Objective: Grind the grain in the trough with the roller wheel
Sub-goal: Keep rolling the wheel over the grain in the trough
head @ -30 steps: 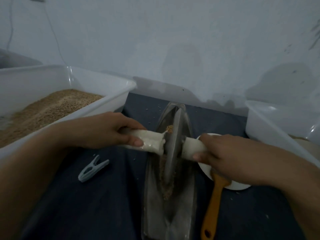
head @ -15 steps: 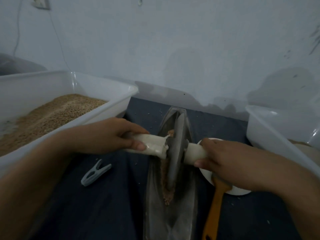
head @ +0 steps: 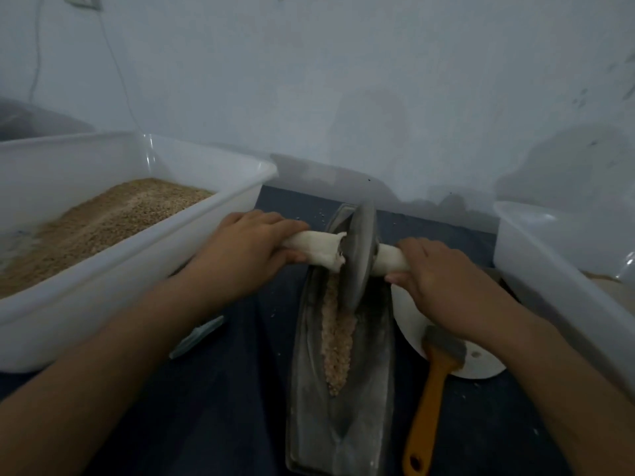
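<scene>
A grey metal trough point(head: 311, 400) lies lengthwise on the dark cloth in front of me. A strip of pale crushed grain point(head: 338, 341) fills its groove. The grey roller wheel point(head: 359, 259) stands upright in the groove near the far end. A white-wrapped axle runs through it. My left hand point(head: 251, 245) grips the left handle point(head: 318, 247). My right hand point(head: 436, 280) grips the right handle point(head: 390, 259).
A white tub point(head: 137, 266) holding brown grain point(head: 99, 218) stands at the left. Another white tub point(head: 563, 269) sits at the right. A brush with an orange handle point(head: 427, 403) lies across a white plate point(head: 481, 364) right of the trough. A pale clip point(head: 196, 336) lies under my left forearm.
Both hands have pushed the wheel away from me toward the far end of the trough, uncovering the strip of crushed grain behind it. The camera view has shifted.
</scene>
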A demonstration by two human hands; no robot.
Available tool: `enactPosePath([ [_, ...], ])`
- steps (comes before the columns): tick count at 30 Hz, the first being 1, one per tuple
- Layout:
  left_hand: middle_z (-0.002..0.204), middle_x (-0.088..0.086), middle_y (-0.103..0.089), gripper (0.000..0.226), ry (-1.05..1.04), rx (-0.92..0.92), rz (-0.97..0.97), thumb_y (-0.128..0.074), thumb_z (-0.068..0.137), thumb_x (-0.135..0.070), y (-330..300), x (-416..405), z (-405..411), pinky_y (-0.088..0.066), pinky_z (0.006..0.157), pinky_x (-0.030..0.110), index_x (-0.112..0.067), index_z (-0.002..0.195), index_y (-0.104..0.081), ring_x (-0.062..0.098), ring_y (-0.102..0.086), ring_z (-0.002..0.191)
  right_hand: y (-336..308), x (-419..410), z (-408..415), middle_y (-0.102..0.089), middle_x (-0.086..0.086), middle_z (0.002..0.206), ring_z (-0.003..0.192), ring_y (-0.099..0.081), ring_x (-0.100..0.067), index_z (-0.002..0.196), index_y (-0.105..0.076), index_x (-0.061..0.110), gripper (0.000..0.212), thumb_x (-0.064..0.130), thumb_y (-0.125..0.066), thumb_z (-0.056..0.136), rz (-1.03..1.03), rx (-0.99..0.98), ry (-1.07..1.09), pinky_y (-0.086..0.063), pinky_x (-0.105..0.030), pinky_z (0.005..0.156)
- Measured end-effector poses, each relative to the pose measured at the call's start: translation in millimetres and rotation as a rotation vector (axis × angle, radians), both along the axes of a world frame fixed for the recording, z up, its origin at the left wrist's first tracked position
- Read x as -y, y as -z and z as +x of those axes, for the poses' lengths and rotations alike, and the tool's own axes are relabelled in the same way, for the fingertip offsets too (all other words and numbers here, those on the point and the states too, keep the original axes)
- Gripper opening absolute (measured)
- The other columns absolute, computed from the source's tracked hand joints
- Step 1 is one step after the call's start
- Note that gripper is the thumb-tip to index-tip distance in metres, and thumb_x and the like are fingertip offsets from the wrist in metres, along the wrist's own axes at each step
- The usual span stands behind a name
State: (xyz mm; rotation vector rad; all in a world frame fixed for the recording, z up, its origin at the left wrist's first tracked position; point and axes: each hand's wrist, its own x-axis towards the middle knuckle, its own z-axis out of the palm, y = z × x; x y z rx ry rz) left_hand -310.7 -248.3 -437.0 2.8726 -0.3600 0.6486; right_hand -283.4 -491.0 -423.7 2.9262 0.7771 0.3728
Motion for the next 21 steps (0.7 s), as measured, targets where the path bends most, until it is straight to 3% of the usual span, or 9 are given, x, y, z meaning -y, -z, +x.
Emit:
enactPosePath([
  [4,0.110,-0.017,-0.060,0.037,0.155,-0.240,-0.135,-0.057,0.083,-0.047,-14,-13,-11,-0.038,0.091,0.023,-0.040,0.120,-0.056,0.003,-0.053,0.105,-15,-2,-19,-0.037,0.012,0.082,0.071,-0.034,-0.004,0.079,-0.028,0.031,0.025,0.049,-0.036,0.094,-0.066,-0.203,-0.056,-0.026,-0.020,0.057],
  [6,0.104,-0.023,-0.063,0.037,0.251,-0.441,-0.220,-0.054,0.074,-0.060,-25,-20,-21,-0.042,0.088,0.021,-0.049,0.109,-0.058,-0.006,-0.056,0.097,-26,0,-32,-0.041,0.011,0.079,0.069,-0.040,-0.002,0.078,-0.031,0.031,0.026,0.051,-0.037,0.093,-0.076,-0.321,-0.069,-0.032,-0.018,0.057],
  [8,0.102,-0.020,-0.066,0.045,0.329,-0.569,-0.223,-0.053,0.074,-0.070,-33,-27,-26,-0.045,0.086,0.024,-0.045,0.110,-0.061,-0.003,-0.059,0.094,-37,3,-45,-0.048,0.005,0.080,0.072,-0.049,-0.006,0.082,-0.037,0.027,0.029,0.055,-0.036,0.091,-0.117,-0.360,-0.106,-0.039,-0.021,0.061],
  [11,0.101,-0.008,-0.068,0.051,0.369,-0.631,-0.183,-0.052,0.074,-0.071,-36,-29,-30,-0.045,0.082,0.030,-0.037,0.111,-0.063,0.008,-0.063,0.091,-45,2,-58,-0.048,0.004,0.075,0.067,-0.049,-0.008,0.077,-0.034,0.029,0.034,0.060,-0.032,0.087,-0.145,-0.369,-0.140,-0.038,-0.023,0.060],
  [14,0.102,-0.011,-0.067,0.055,0.287,-0.588,-0.167,-0.045,0.069,-0.071,-32,-26,-27,-0.044,0.085,0.025,-0.039,0.111,-0.062,0.000,-0.060,0.091,-40,-1,-50,-0.047,0.009,0.078,0.068,-0.046,-0.003,0.083,-0.035,0.031,0.027,0.056,-0.032,0.091,-0.109,-0.321,-0.117,-0.034,-0.020,0.054],
  [17,0.110,-0.009,-0.064,0.051,0.147,-0.379,-0.136,-0.044,0.076,-0.062,-21,-15,-17,-0.042,0.091,0.030,-0.038,0.118,-0.058,0.006,-0.057,0.099,-24,-1,-27,-0.036,0.013,0.077,0.067,-0.037,-0.001,0.074,-0.026,0.032,0.028,0.048,-0.034,0.095,-0.052,-0.306,-0.047,-0.027,-0.020,0.055],
  [20,0.123,-0.005,-0.057,0.045,0.021,-0.040,-0.005,-0.049,0.090,-0.045,-4,-1,-8,-0.032,0.094,0.028,-0.030,0.132,-0.049,0.015,-0.051,0.113,-6,2,-6,-0.041,0.012,0.089,0.086,-0.044,-0.010,0.096,-0.038,0.027,0.018,0.045,-0.033,0.096,0.026,-0.096,-0.037,-0.029,-0.027,0.067],
  [21,0.125,-0.004,-0.056,0.047,0.000,0.025,0.032,-0.048,0.091,-0.044,0,2,-6,-0.030,0.094,0.028,-0.029,0.135,-0.046,0.017,-0.050,0.115,-2,3,-2,-0.044,0.008,0.097,0.092,-0.045,-0.013,0.107,-0.040,0.025,0.023,0.044,-0.034,0.095,0.035,-0.022,-0.033,-0.029,-0.028,0.071],
])
